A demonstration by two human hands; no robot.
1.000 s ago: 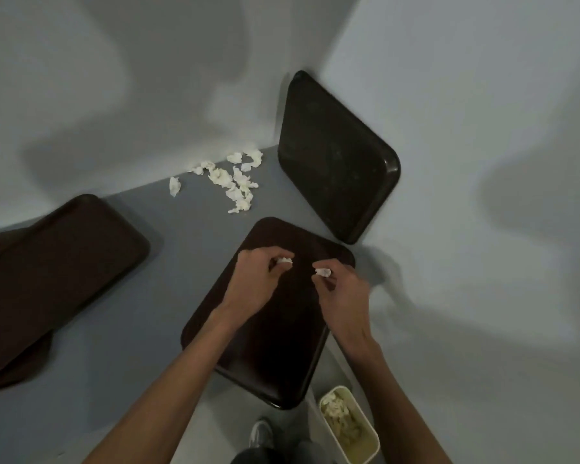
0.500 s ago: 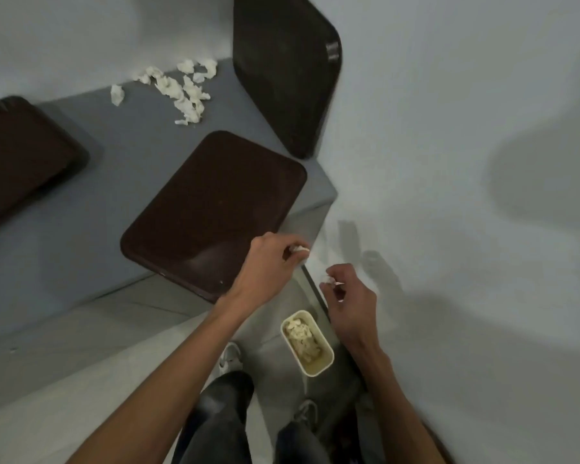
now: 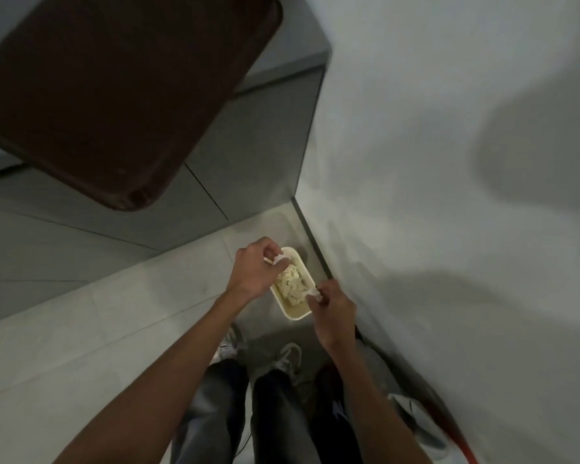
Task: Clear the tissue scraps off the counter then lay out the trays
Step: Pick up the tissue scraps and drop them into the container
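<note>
Between our hands a cream bin (image 3: 297, 313) holds heaped tissue scraps (image 3: 290, 285); our left hand (image 3: 253, 272) and right hand (image 3: 334, 311) each pinch a scrap (image 3: 277, 261).

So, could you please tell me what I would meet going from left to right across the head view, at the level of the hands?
Left hand pinching a white tissue scrap → small cream rectangular plastic bin holding more scraps → right hand pinching a second white scrap → pale grey wall.

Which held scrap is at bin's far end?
The white tissue scrap in the left hand, at the far end of the cream rectangular bin; the scrap in the right hand is by its near rim.
</note>
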